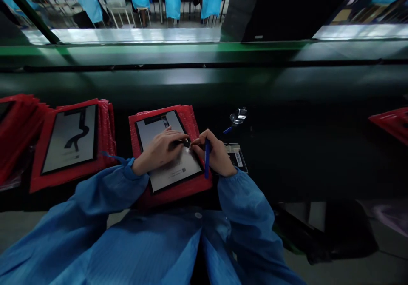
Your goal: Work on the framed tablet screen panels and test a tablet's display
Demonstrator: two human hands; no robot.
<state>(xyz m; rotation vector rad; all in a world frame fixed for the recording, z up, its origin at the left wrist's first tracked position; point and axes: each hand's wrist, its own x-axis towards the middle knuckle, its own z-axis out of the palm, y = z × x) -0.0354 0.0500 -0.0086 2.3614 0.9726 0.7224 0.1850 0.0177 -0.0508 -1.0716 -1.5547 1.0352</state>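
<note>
hands [159,151] on panel [167,151], lengthwise away

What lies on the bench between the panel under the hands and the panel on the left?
In the head view, only red bubble-wrap sleeves and a dark strip of bench lie between the panel under the hands and the left panel.

A bright blue, thin-fabric work coat with a fine woven sheen is worn; long loose blue sleeves [105,187] are gathered at elastic cuffs at the wrists; a small round pale button [198,215] is seen on the front; both hands are left bare, the left hand [158,149] and right hand [216,154].
</note>
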